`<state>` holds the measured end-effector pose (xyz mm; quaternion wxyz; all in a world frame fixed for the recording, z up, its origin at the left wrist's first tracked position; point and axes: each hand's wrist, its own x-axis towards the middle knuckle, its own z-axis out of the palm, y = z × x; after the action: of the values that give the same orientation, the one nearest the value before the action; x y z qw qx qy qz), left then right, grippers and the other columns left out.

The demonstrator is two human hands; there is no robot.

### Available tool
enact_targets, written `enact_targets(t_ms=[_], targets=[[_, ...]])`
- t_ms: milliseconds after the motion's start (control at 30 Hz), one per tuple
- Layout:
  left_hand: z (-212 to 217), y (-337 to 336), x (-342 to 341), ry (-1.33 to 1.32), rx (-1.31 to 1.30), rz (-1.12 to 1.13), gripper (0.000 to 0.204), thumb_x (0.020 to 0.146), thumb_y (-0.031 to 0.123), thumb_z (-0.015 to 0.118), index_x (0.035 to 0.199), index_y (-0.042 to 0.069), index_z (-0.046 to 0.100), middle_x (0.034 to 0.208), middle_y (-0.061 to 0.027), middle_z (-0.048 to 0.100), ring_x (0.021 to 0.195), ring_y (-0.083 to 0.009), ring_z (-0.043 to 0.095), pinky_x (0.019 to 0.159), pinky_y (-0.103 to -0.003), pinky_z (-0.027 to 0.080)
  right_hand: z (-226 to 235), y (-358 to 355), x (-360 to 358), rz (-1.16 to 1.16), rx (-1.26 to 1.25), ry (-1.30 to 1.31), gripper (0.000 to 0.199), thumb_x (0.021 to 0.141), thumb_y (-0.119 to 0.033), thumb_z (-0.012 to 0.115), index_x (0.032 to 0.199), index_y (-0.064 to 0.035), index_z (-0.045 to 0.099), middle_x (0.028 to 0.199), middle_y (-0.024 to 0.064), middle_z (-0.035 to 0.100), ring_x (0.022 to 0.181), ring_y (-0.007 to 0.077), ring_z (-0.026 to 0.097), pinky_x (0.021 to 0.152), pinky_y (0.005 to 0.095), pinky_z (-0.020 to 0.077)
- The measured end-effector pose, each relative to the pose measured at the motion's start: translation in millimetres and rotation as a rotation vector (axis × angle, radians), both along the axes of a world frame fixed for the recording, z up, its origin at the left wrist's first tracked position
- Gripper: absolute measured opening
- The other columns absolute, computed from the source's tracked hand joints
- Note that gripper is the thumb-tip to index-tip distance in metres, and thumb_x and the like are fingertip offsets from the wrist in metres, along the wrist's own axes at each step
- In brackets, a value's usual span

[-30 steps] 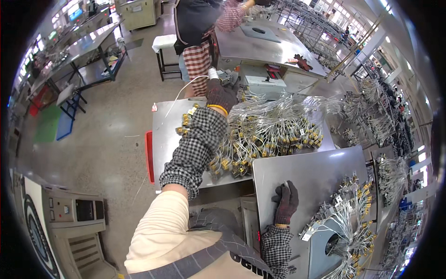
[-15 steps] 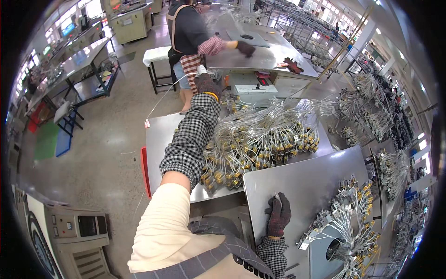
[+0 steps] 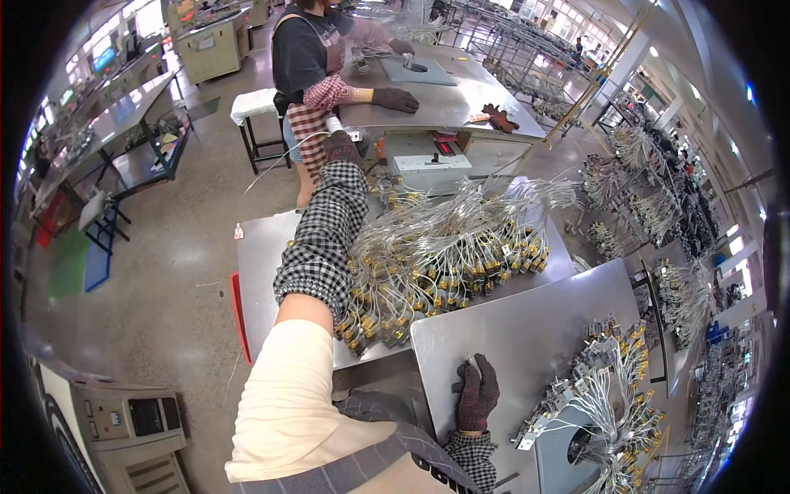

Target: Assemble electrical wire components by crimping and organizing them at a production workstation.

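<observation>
My left hand [image 3: 342, 150], in a dark knitted glove and checked sleeve, reaches far forward past a heap of cables. Its fingers are closed on a white cable [image 3: 276, 167], with a white cylindrical piece [image 3: 333, 124] at the fingertips. That cable trails left and down to a small tagged end [image 3: 239, 231]. My right hand [image 3: 476, 393], in a dark reddish glove, is low over the nearer metal table [image 3: 510, 329]. Its fingers are pressed together around a small pale thing, mostly hidden. To its right lies a bundle of cables with yellow-and-grey connectors [image 3: 605, 387].
Piled clear cables with yellow ends [image 3: 444, 255] cover much of the middle table [image 3: 262, 255]. A red bin edge [image 3: 239, 317] juts out at its left. Across from me a co-worker [image 3: 309, 74] works at another metal table [image 3: 461, 107]. A white-topped stool [image 3: 262, 107] stands behind them.
The view has shifted, so the tables sit slightly further left. Both my hands keep much the same pose. The co-worker's near hand has come to rest flat on their table.
</observation>
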<state>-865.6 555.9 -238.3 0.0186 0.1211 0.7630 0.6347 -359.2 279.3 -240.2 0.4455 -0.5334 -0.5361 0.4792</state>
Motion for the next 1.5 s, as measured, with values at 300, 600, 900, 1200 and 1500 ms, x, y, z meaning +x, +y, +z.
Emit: enact_targets(t_ms=[300, 600, 900, 1200, 1500], targets=[[-6.9, -0.1, -12.4, -0.02, 0.013, -0.026, 0.044, 0.089, 0.048, 0.051, 0.106, 0.007, 0.057, 0.099, -0.0103, 0.061, 0.082, -0.0173, 0.058, 0.069, -0.03, 0.048, 4.4, 1.7, -2.1, -0.012, 0.006, -0.052, 0.03, 0.089, -0.01, 0.054, 0.116, 0.0015, 0.057, 0.092, 0.0105, 0.063, 0.069, 0.0134, 0.06, 0.052, 0.0238, 0.0502], [-10.3, -7.7, -19.9, -0.043, 0.013, -0.045, 0.045, 0.089, 0.048, 0.051, 0.106, 0.007, 0.057, 0.098, -0.01, 0.061, 0.081, -0.017, 0.058, 0.069, -0.03, 0.048, 3.2, 1.5, -2.9, -0.026, 0.056, -0.079, 0.026, 0.09, -0.01, 0.053, 0.113, -0.0004, 0.058, 0.083, 0.0084, 0.063, 0.054, 0.0101, 0.055, 0.047, 0.0228, 0.0456], [-16.0, -14.8, -20.6, -0.062, 0.017, -0.056, 0.046, 0.089, 0.048, 0.051, 0.107, 0.007, 0.057, 0.097, -0.0097, 0.061, 0.08, -0.0167, 0.058, 0.068, -0.03, 0.048, 3.5, 1.5, -2.4, -0.02, 0.071, -0.075, 0.026, 0.09, -0.009, 0.053, 0.113, 0.0004, 0.058, 0.085, 0.0092, 0.063, 0.061, 0.0109, 0.057, 0.049, 0.0231, 0.0468], [-23.4, -17.3, -25.7, -0.073, 0.006, -0.054, 0.046, 0.089, 0.049, 0.051, 0.107, 0.007, 0.057, 0.096, -0.0094, 0.06, 0.078, -0.0163, 0.058, 0.068, -0.03, 0.048, 0.8, 3.1, -1.5, -0.013, 0.052, -0.06, 0.026, 0.09, -0.008, 0.052, 0.114, 0.0015, 0.057, 0.086, 0.0091, 0.062, 0.062, 0.0114, 0.057, 0.05, 0.0229, 0.0474], [-20.7, -20.7, -45.6, -0.074, 0.008, -0.024, 0.047, 0.089, 0.049, 0.051, 0.108, 0.007, 0.057, 0.095, -0.0091, 0.06, 0.077, -0.016, 0.058, 0.067, -0.03, 0.048, 3.3, 4.2, -1.1, 0.003, 0.027, -0.084, 0.026, 0.089, -0.009, 0.053, 0.112, 0.0016, 0.058, 0.082, 0.0086, 0.063, 0.059, 0.0109, 0.056, 0.048, 0.0234, 0.046]])
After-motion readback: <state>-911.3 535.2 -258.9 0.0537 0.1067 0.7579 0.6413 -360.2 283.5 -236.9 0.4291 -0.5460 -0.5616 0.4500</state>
